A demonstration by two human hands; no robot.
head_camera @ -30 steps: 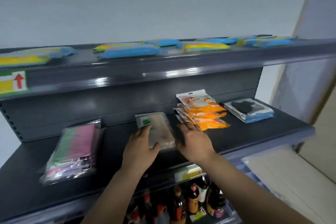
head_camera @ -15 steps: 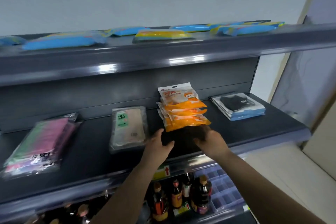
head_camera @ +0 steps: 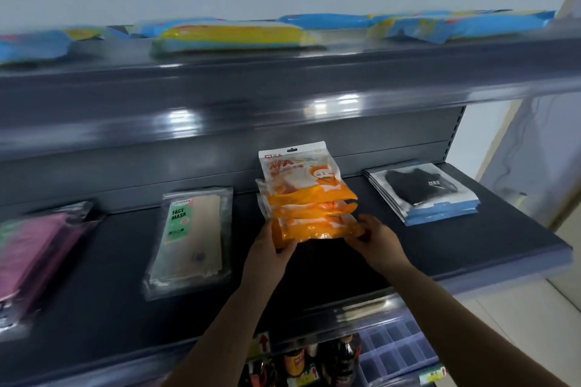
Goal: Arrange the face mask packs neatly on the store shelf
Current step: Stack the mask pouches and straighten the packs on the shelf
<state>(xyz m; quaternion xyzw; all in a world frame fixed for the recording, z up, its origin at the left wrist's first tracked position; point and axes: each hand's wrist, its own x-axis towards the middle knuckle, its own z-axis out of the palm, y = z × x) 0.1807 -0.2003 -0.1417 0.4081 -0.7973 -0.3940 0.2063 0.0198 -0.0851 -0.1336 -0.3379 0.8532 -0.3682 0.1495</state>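
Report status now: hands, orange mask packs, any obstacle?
Left hand and right hand both grip the front orange pack. Orange stack fanned, not squared. Nothing blocking.

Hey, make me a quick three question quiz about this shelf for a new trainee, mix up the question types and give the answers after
1. True or false: both hands hold the front orange mask pack.
2. Which stack lies at the right end of the middle shelf? A) pink packs B) black mask packs C) bottles
3. Fill in: the clear pack left of the orange stack reads "FACE ____".

Key
1. True: left hand and right hand grip its near corners.
2. B, the black mask packs.
3. MASK
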